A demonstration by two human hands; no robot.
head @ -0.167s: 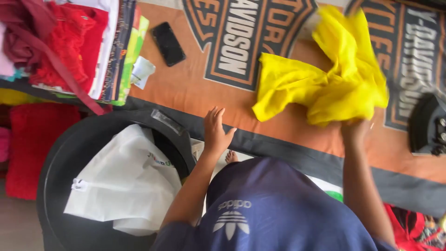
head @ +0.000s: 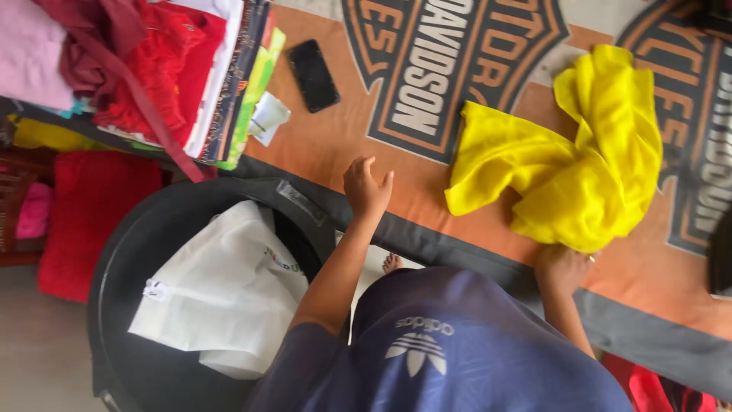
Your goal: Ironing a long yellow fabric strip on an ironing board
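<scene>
Right now the right hand [head: 563, 268] grips the near edge of a crumpled yellow cloth [head: 564, 160] lying on the orange blanket [head: 335, 145]. Beside the cloth, the left hand [head: 364, 185] hovers loosely open and empty, just above a black tub [head: 145, 229] holding white fabric [head: 221, 290].

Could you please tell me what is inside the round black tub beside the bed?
Inside the black tub lies a white bag, crumpled and spread over most of the bottom. Whatever may lie beneath the bag is covered, so it cannot be seen.
</scene>
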